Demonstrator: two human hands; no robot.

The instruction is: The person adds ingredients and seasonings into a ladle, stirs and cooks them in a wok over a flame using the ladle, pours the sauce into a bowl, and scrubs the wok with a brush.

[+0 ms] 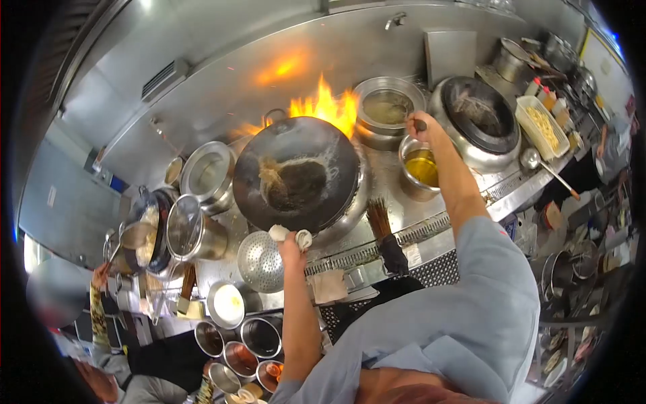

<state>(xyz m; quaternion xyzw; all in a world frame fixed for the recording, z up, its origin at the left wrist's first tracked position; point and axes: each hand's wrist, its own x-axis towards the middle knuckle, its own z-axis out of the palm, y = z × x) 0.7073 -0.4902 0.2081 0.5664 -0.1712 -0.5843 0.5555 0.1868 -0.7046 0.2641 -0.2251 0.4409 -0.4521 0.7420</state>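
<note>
My left hand point(293, 256) is closed on a folded white cloth point(279, 232) at the near rim of a large black wok point(296, 195). The wok sits tilted on the burner, with a wet sheen and a brownish streak inside. Orange flames point(326, 108) rise behind its far rim. Over to the right, my right hand point(424, 129) grips a dark, round-ended tool handle point(420, 125); the tool's head is hidden. Just below that hand stands a metal pot of yellow oil point(422, 168). A perforated strainer point(261, 262) lies beside my left wrist.
A bristle brush point(380, 219) lies on the range's front edge. A second wok point(476, 114), a tub of pale strips point(542, 124) and a ladle point(531, 159) are to the right. At left, another person's hand point(101, 276) works by a wok of food point(148, 236).
</note>
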